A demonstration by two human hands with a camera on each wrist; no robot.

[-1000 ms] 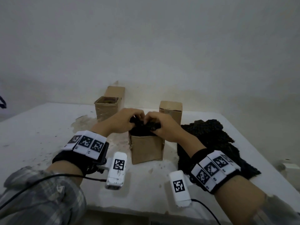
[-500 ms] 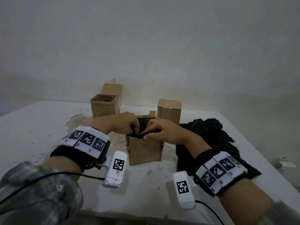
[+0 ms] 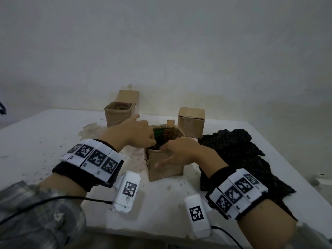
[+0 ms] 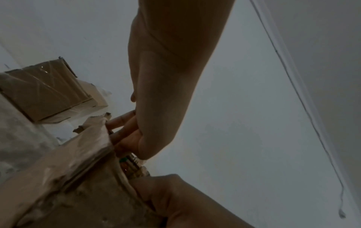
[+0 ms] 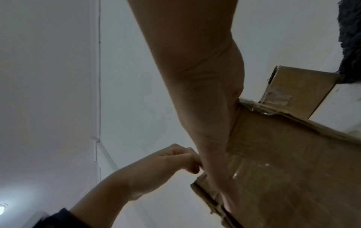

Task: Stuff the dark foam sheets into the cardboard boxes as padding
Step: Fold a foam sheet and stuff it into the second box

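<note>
The near cardboard box point(image 3: 166, 167) stands open at the table's middle, its inner wall printed in colours. A dark foam sheet point(image 3: 159, 146) sits low inside it, mostly hidden. My left hand point(image 3: 139, 134) reaches in from the left, and its curled fingers point(image 4: 121, 121) dip past the rim onto the foam. My right hand point(image 3: 180, 152) hooks its fingers over the front rim while the thumb point(image 3: 159, 164) lies on the front wall outside. In the right wrist view the right palm lies along the box's wall point(image 5: 293, 169). Fingertips inside the box are hidden.
A pile of dark foam sheets point(image 3: 235, 155) lies at the right of the table. An open box point(image 3: 118, 115) stands at the back left and a closed box point(image 3: 191, 121) at the back right. The table's front edge runs under my wrists.
The foam bundle that stood above the rim has gone down into the near box. Both hands have sunk with it, and my right thumb has spread onto the front wall.
</note>
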